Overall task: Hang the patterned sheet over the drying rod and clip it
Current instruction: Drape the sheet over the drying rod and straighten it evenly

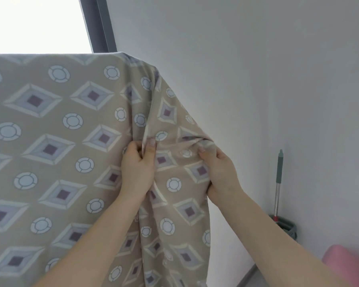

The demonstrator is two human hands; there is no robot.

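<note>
My two bare forearms rise from the bottom edge, nearest the lens, and meet at the cloth. My left hand [138, 168] is closed in a pinch, thumb and fingers bunching a fold of the patterned sheet [56, 141] near frame centre. My right hand [220, 175], just beside it at 3 o'clock, is curled shut on the sheet's gathered side edge, fingers tucked behind the fabric.

The sheet is beige with grey diamonds and pale rings. It hangs draped over something at its top fold, which runs from 9 o'clock towards 12; the rod itself is hidden under the cloth. The left part hangs flat; the right part falls in slanted folds from the top corner down to my hands and on towards 6 o'clock.

Beyond it, a bright window [35, 23] with a dark frame [100, 23] sits at 11 o'clock. A plain white wall [257, 59] fills the right. At 4 o'clock a mop handle [279, 179] stands against the wall, with a blurred pink object [348, 264] near 5 o'clock.
</note>
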